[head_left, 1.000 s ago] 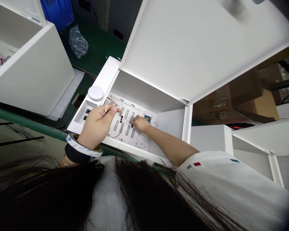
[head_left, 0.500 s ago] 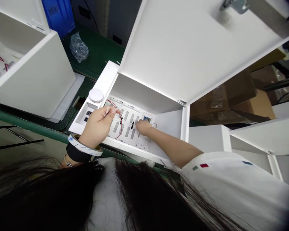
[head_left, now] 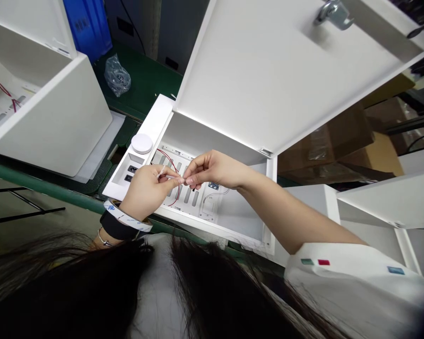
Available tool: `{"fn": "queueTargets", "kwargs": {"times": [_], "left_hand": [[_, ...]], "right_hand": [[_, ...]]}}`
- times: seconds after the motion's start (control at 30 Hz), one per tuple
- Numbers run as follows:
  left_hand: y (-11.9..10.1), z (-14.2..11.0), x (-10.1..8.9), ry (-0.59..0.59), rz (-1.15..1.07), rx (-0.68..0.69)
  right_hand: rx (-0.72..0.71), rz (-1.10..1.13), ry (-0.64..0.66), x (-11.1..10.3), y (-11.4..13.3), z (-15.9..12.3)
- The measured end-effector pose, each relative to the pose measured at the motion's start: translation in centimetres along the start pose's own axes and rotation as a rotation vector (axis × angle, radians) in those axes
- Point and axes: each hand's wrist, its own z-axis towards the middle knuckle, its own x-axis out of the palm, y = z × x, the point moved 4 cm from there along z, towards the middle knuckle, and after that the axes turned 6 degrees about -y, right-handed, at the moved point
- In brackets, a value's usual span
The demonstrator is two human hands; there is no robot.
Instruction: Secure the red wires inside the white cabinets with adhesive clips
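White sleeve (head_left: 353,287) with red-green patches, black wristband (head_left: 117,227)

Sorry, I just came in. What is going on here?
A person is working with bare hands over an open white cabinet. The left hand pinches a thin white piece, and the right hand meets it fingertip to fingertip; whether the right hand holds anything is too small to tell. Below them lie a slotted white panel and red wires. A roll of white tape sits around the left wrist.

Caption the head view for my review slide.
The left hand and right hand pinch a thin white strip between their fingers above a slotted white panel inside an open white cabinet.
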Motion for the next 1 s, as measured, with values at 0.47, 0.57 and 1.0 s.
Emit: {"fn": "queueTargets", "kwargs": {"times": [0.47, 0.57, 1.0], "left_hand": [[0.4, 0.2, -0.8, -0.161, -0.213, 0.030], [0.4, 0.2, -0.8, -0.147, -0.223, 0.019], [0.0, 0.1, -0.7, -0.108, -0.141, -0.016]], "right_hand": [[0.289, -1.062, -0.322, -3.5, -16.1, 4.2], [0.278, -1.123, -0.274, -2.4, -19.8, 4.5], [0.120, -1.302, -0.100, -0.2, -23.3, 4.4]]}}
